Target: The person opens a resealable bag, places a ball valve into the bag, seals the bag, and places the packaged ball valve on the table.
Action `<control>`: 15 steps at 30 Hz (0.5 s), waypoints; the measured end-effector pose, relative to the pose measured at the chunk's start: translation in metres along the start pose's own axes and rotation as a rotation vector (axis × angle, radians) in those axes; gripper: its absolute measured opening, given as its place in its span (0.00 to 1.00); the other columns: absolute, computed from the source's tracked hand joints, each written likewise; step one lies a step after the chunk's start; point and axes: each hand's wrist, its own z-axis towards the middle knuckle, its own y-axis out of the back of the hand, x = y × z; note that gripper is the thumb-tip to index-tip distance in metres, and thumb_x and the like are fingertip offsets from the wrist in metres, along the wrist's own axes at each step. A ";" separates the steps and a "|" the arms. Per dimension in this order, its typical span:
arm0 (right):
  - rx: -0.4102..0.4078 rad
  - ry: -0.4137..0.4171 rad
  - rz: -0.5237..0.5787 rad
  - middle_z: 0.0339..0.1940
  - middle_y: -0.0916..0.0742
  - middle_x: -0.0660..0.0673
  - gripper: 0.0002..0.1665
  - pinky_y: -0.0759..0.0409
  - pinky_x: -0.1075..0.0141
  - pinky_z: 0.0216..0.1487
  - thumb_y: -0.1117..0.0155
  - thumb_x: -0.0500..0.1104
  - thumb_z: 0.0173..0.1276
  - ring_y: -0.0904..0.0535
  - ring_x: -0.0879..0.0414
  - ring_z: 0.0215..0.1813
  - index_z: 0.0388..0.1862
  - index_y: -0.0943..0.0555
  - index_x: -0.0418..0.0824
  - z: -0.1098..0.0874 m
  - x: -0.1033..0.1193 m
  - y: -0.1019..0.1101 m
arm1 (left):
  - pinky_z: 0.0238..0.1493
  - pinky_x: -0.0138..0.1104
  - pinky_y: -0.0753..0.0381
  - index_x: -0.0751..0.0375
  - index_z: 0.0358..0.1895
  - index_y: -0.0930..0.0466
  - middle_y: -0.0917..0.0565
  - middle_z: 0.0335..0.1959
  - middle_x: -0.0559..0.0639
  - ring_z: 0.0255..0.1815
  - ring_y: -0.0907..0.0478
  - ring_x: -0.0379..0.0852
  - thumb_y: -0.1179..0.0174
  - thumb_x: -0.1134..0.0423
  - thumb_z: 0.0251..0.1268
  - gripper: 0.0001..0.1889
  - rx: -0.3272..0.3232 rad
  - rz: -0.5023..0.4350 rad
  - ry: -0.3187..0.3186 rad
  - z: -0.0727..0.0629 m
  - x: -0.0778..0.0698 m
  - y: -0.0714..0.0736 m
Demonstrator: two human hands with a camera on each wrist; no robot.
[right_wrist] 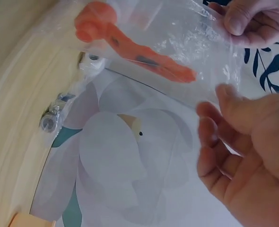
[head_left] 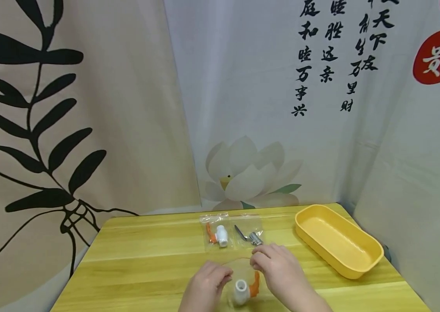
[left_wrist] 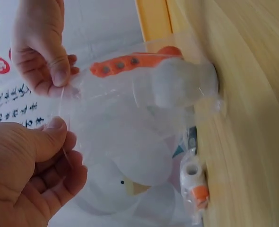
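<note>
Between both hands, a clear plastic bag [left_wrist: 116, 94] is held by its top edge. It contains a white plastic tap-like fitting [head_left: 241, 292] with an orange lever handle [right_wrist: 149, 61]; the fitting stands low in the bag, at the tabletop. My left hand [head_left: 206, 286] pinches the bag's edge between thumb and fingers on the left side. On the other side, my right hand [head_left: 282, 273] pinches the same edge a short way off. The wrist views show both thumbs pressed against the film.
Beyond the hands lie two more clear bags: one holds a white fitting with an orange handle [head_left: 221, 236], the other a metal fitting with a dark lever [head_left: 256, 238]. A yellow tray [head_left: 321, 248] stands at the right of the wooden table [head_left: 142, 255]. Printed curtains hang behind.
</note>
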 end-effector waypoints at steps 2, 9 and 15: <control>0.066 -0.023 0.018 0.41 0.12 0.61 0.10 0.19 0.67 0.41 0.21 0.46 0.60 0.18 0.62 0.40 0.34 0.16 0.55 -0.002 0.001 0.004 | 0.39 0.19 0.20 0.50 0.34 0.14 0.14 0.30 0.36 0.34 0.19 0.33 0.40 0.51 0.76 0.12 -0.009 0.021 -0.006 -0.001 -0.001 -0.001; 0.172 -0.017 0.109 0.38 0.12 0.63 0.12 0.16 0.63 0.47 0.16 0.47 0.56 0.16 0.63 0.43 0.35 0.13 0.56 -0.002 0.002 0.007 | 0.39 0.21 0.20 0.50 0.32 0.14 0.14 0.29 0.36 0.33 0.20 0.33 0.46 0.49 0.80 0.17 -0.044 0.067 -0.026 0.001 -0.005 -0.004; 0.045 0.037 0.134 0.32 0.11 0.63 0.11 0.18 0.68 0.44 0.16 0.44 0.54 0.16 0.65 0.38 0.32 0.13 0.53 -0.004 -0.001 0.000 | 0.48 0.29 0.19 0.47 0.30 0.13 0.14 0.28 0.36 0.39 0.19 0.38 0.59 0.42 0.85 0.28 -0.117 0.102 -0.020 -0.002 0.000 -0.005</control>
